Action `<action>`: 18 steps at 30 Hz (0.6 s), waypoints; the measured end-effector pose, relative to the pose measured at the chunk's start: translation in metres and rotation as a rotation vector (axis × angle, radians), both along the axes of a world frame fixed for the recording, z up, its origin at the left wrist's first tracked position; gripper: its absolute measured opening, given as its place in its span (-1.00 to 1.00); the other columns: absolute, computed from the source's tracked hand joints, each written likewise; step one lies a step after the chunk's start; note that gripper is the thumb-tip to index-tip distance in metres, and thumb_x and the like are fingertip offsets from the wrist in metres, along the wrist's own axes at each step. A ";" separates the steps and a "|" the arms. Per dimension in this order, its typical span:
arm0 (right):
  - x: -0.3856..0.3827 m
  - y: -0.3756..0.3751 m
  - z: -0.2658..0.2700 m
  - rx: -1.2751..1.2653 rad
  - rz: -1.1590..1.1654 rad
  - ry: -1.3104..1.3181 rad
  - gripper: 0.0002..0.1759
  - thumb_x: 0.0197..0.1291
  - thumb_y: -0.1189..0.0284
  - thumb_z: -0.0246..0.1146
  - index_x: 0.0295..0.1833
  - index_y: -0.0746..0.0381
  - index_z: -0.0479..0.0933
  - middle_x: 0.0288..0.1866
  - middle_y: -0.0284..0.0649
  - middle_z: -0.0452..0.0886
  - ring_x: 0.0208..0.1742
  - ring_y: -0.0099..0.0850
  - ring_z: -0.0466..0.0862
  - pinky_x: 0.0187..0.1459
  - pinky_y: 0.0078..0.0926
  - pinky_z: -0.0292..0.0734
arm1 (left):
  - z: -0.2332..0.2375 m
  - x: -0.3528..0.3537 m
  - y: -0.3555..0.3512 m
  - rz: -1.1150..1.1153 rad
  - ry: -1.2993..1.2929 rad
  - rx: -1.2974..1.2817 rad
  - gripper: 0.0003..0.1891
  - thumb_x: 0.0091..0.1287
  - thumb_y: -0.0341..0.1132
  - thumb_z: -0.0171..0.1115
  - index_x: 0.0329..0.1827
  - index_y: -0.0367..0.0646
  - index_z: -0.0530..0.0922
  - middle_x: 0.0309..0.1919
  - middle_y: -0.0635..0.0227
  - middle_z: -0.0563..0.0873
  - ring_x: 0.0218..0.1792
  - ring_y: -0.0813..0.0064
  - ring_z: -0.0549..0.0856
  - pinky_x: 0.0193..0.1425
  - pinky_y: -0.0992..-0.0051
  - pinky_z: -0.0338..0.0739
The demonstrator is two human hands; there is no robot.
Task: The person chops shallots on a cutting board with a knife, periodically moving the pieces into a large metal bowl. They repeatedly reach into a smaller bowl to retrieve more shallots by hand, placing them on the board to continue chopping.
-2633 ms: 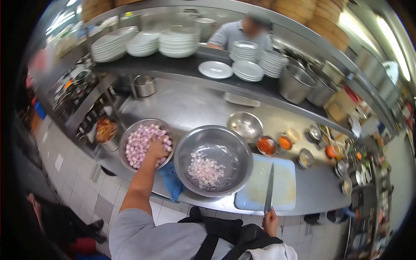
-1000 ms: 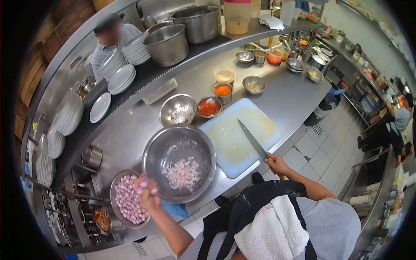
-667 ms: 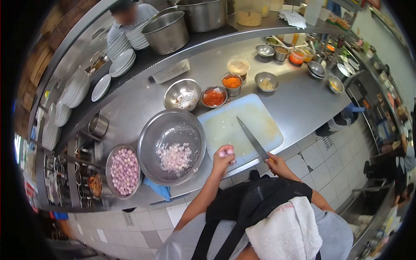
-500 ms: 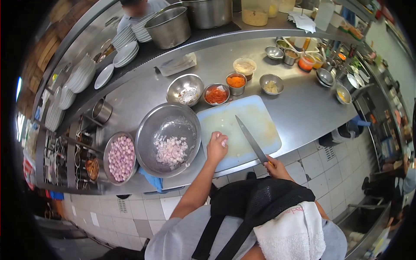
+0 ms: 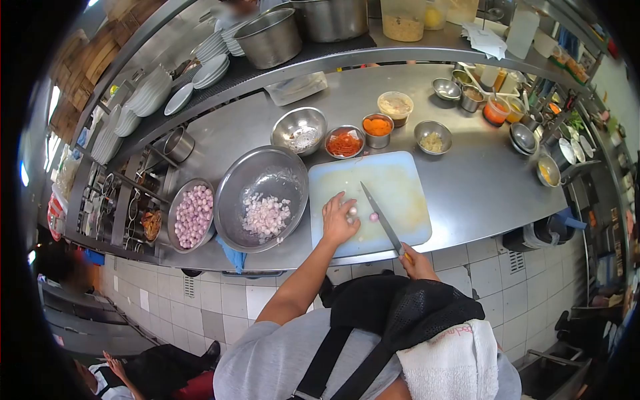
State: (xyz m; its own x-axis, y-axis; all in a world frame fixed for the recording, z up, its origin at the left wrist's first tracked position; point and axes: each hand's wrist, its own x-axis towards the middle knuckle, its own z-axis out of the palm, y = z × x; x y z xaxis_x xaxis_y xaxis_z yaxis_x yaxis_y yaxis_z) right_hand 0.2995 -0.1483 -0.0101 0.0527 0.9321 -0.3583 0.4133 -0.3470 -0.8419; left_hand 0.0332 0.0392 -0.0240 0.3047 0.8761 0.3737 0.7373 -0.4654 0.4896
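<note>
My left hand (image 5: 339, 221) rests on the pale cutting board (image 5: 403, 177) with its fingers apart. By its fingertips lies a small peeled shallot (image 5: 351, 211); a second, pinker shallot (image 5: 374, 217) sits against the knife blade. My right hand (image 5: 418, 262) grips the chef's knife (image 5: 382, 217) by its yellowish handle, blade angled across the board, tip pointing away. Left of the board stands a big steel bowl (image 5: 230, 175) of chopped shallots (image 5: 265, 217). Whole peeled shallots (image 5: 193, 217) fill another bowl farther left.
Behind the board stand a steel bowl (image 5: 283, 123), a bowl of red shreds (image 5: 345, 142), an orange-filled container (image 5: 377, 128) and a bowl of pale minced stuff (image 5: 433, 140). A blue cloth (image 5: 231, 255) hangs at the counter edge. Another person's hand (image 5: 115, 365) shows lower left.
My left hand has gone from closed to spread fingers and moved slightly farther onto the board. Shallots now lie between it and the knife. The view has shifted a little.
</note>
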 end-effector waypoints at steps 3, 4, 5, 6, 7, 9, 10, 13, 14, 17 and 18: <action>-0.005 -0.001 -0.017 0.161 0.033 -0.095 -0.39 0.59 0.25 0.30 0.67 0.10 0.43 -0.12 0.03 0.81 -0.24 -0.14 0.79 -0.05 -0.23 0.67 | 0.012 0.001 -0.005 -0.001 0.067 0.015 -0.30 0.05 -0.16 0.64 0.36 0.09 0.68 0.59 0.10 0.44 0.61 -0.09 0.39 0.69 -0.17 0.18; -0.009 -0.002 -0.016 0.183 0.019 -0.101 -0.38 0.59 0.26 0.29 0.67 0.09 0.42 -0.01 0.12 0.81 -0.16 -0.04 0.81 0.03 -0.20 0.67 | 0.018 -0.001 -0.005 0.005 0.071 0.011 -0.30 0.05 -0.16 0.64 0.36 0.09 0.68 0.59 0.10 0.44 0.61 -0.09 0.39 0.69 -0.17 0.18; -0.012 -0.003 -0.014 0.204 0.006 -0.109 -0.38 0.59 0.26 0.28 0.68 0.09 0.42 0.10 0.20 0.81 -0.08 0.06 0.84 0.12 -0.16 0.67 | 0.023 -0.002 -0.005 -0.016 0.026 0.039 -0.35 0.10 -0.19 0.64 0.34 0.06 0.69 0.60 0.07 0.45 0.61 -0.10 0.39 0.69 -0.15 0.21; -0.015 -0.005 -0.019 0.198 0.015 -0.108 -0.38 0.59 0.26 0.28 0.68 0.09 0.42 0.10 0.20 0.81 -0.08 0.06 0.84 0.12 -0.16 0.67 | 0.034 -0.004 -0.005 -0.034 -0.021 0.069 -0.39 0.14 -0.22 0.63 0.33 0.03 0.70 0.60 0.05 0.45 0.61 -0.12 0.40 0.70 -0.12 0.23; -0.020 -0.007 -0.026 0.271 -0.009 -0.099 -0.37 0.60 0.25 0.28 0.69 0.08 0.39 0.00 0.14 0.81 -0.15 -0.02 0.82 0.06 -0.19 0.68 | 0.049 -0.008 -0.005 -0.024 -0.021 0.064 -0.39 0.14 -0.22 0.63 0.33 0.03 0.70 0.60 0.05 0.45 0.61 -0.12 0.40 0.70 -0.12 0.23; -0.028 -0.007 -0.027 0.334 -0.018 -0.086 -0.35 0.60 0.25 0.28 0.71 0.08 0.37 -0.11 0.08 0.81 -0.22 -0.10 0.81 0.00 -0.21 0.70 | 0.083 -0.029 -0.004 -0.051 -0.310 0.127 -0.54 0.25 -0.33 0.56 0.25 -0.07 0.74 0.54 0.04 0.53 0.57 -0.13 0.47 0.63 -0.03 0.38; -0.033 -0.006 -0.012 0.162 -0.049 -0.029 -0.37 0.60 0.29 0.27 0.69 0.09 0.38 0.04 0.20 0.78 0.02 0.07 0.78 0.13 -0.15 0.66 | 0.101 -0.046 -0.003 0.000 -0.318 0.193 -0.58 0.28 -0.38 0.53 0.23 -0.11 0.74 0.49 0.03 0.58 0.50 -0.12 0.54 0.58 0.03 0.45; -0.046 -0.011 -0.017 0.048 -0.091 0.027 -0.35 0.60 0.28 0.28 0.71 0.09 0.36 -0.12 0.01 0.63 -0.10 -0.14 0.65 -0.08 -0.25 0.59 | 0.138 -0.123 0.007 0.191 -0.403 0.348 -0.65 0.34 -0.46 0.48 0.19 -0.18 0.73 0.34 0.05 0.69 0.36 -0.04 0.67 0.47 0.11 0.54; -0.050 -0.009 -0.035 0.121 -0.106 0.045 -0.31 0.60 0.22 0.30 0.74 0.08 0.33 -0.43 -0.32 0.52 -0.48 -0.52 0.54 -0.42 -0.42 0.56 | 0.147 -0.151 0.013 0.237 -0.382 0.370 -0.65 0.34 -0.46 0.48 0.19 -0.18 0.73 0.34 0.05 0.69 0.36 -0.04 0.67 0.47 0.11 0.54; -0.059 -0.008 -0.093 0.113 -0.156 0.055 -0.28 0.62 0.32 0.26 0.78 0.04 0.24 -0.38 -0.39 0.47 -0.54 -0.58 0.45 -0.51 -0.49 0.49 | 0.175 -0.269 0.016 0.466 -0.289 0.550 -0.67 0.34 -0.47 0.46 0.17 -0.21 0.73 0.27 0.07 0.73 0.30 0.00 0.69 0.44 0.12 0.56; -0.068 -0.009 -0.055 0.008 -0.221 0.125 -0.28 0.63 0.34 0.25 0.79 0.02 0.22 -0.37 -0.40 0.46 -0.54 -0.60 0.44 -0.52 -0.50 0.47 | 0.173 -0.312 0.021 0.532 -0.263 0.548 -0.67 0.34 -0.48 0.45 0.17 -0.21 0.73 0.25 0.07 0.73 0.29 0.02 0.70 0.42 0.13 0.57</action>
